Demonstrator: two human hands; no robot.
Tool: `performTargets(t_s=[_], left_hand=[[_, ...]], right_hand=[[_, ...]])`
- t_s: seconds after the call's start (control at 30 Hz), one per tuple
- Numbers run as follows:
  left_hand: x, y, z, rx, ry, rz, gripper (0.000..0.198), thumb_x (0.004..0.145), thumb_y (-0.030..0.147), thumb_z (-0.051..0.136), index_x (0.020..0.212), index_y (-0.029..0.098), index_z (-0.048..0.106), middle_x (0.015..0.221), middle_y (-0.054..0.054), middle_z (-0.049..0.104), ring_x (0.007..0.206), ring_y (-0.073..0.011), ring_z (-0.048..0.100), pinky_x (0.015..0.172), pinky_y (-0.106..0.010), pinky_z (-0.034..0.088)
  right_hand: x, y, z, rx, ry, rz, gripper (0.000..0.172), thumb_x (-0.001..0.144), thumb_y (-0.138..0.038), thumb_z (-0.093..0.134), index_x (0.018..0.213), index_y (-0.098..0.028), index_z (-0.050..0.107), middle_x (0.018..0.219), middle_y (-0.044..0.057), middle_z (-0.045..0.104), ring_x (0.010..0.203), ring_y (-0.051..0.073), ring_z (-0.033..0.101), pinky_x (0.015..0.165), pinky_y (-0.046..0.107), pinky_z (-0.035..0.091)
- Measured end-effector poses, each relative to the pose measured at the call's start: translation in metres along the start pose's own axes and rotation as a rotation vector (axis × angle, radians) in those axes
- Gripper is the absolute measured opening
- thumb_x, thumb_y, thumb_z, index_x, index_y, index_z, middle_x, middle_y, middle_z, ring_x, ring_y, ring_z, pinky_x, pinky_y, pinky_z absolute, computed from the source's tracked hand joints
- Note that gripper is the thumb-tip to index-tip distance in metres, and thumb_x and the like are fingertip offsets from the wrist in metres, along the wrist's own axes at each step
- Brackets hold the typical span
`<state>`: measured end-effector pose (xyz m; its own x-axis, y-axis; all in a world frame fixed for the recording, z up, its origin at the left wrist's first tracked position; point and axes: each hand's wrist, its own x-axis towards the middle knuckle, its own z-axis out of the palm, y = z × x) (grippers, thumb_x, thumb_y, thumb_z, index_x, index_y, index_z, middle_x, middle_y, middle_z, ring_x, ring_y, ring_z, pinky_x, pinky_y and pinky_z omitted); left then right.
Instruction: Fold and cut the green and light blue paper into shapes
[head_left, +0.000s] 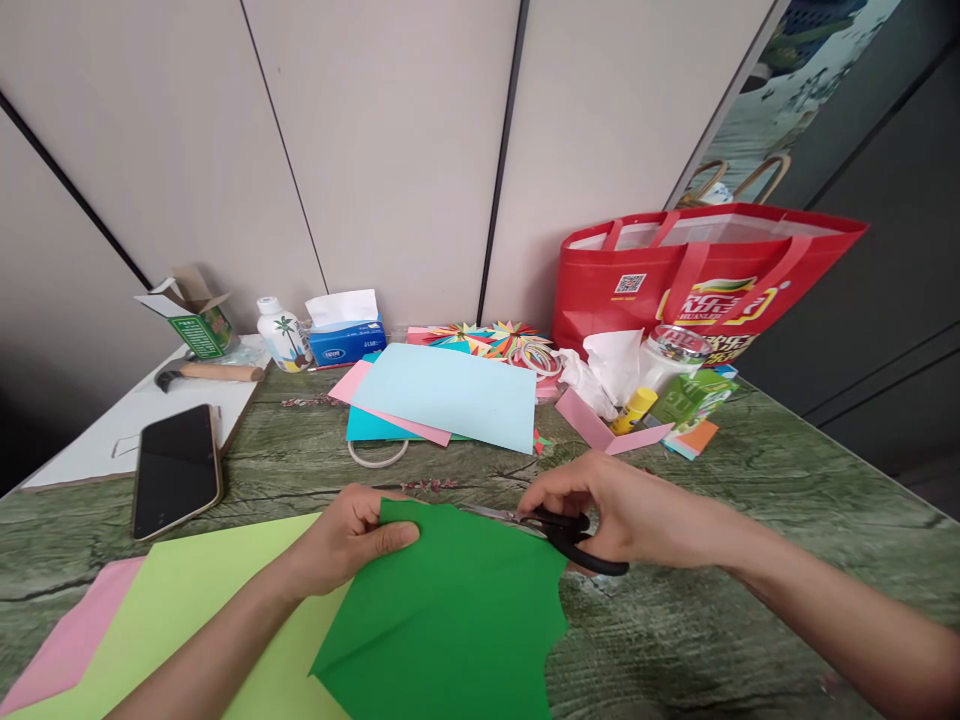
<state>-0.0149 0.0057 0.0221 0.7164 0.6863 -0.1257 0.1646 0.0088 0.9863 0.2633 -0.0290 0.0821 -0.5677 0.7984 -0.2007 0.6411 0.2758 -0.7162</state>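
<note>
The green paper [457,600] is over the bench [285,470], pinched near its top-left corner by the left fingers [396,537]; the right fingers [546,488] curl around the scissors [559,521], blades parted at the paper's edge. It looks light, limp, easily creased, best held near the cut.

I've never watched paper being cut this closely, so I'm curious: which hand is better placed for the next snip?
Probably the right hand: it holds the scissors, their blades at the far edge of the green paper. The left hand is busy gripping that paper.
</note>
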Motion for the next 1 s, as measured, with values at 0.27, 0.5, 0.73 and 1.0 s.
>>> performTargets(t_s=[0.27, 0.5, 0.73, 1.0], left_hand=[[0.000, 0.000, -0.001, -0.100, 0.001, -0.030, 0.026, 0.077, 0.037, 0.062, 0.073, 0.012, 0.068, 0.072, -0.007, 0.070, 0.065, -0.0211, 0.065, 0.055, -0.028, 0.050], [0.002, -0.003, 0.001, -0.136, 0.000, -0.055, 0.028, 0.075, 0.039, 0.064, 0.070, 0.012, 0.068, 0.068, -0.007, 0.069, 0.062, -0.0196, 0.063, 0.053, -0.026, 0.049], [0.002, -0.004, 0.000, -0.122, -0.012, -0.051, 0.027, 0.077, 0.037, 0.063, 0.073, 0.011, 0.069, 0.068, -0.007, 0.070, 0.061, -0.0188, 0.063, 0.052, -0.025, 0.048], [0.001, -0.004, 0.000, -0.123, -0.018, -0.039, 0.026, 0.078, 0.035, 0.062, 0.072, 0.011, 0.068, 0.068, -0.007, 0.068, 0.062, -0.0181, 0.062, 0.054, -0.025, 0.048]], right_hand=[[0.005, 0.015, -0.001, 0.103, -0.014, -0.002, 0.026, 0.068, -0.022, 0.061, 0.092, -0.015, 0.066, 0.068, 0.000, 0.057, 0.060, 0.011, 0.046, 0.051, 0.021, 0.036], [0.008, 0.010, 0.005, 0.096, -0.039, -0.067, 0.029, 0.068, -0.015, 0.057, 0.095, -0.015, 0.066, 0.074, 0.001, 0.059, 0.062, 0.011, 0.043, 0.053, 0.021, 0.033], [0.010, 0.005, 0.008, -0.023, 0.012, -0.062, 0.033, 0.061, -0.007, 0.050, 0.089, -0.017, 0.064, 0.062, -0.004, 0.046, 0.058, 0.009, 0.034, 0.052, 0.021, 0.026], [0.012, 0.002, 0.010, -0.019, 0.014, -0.036, 0.035, 0.054, -0.004, 0.045, 0.081, -0.018, 0.062, 0.058, -0.007, 0.035, 0.055, 0.009, 0.026, 0.050, 0.022, 0.019]])
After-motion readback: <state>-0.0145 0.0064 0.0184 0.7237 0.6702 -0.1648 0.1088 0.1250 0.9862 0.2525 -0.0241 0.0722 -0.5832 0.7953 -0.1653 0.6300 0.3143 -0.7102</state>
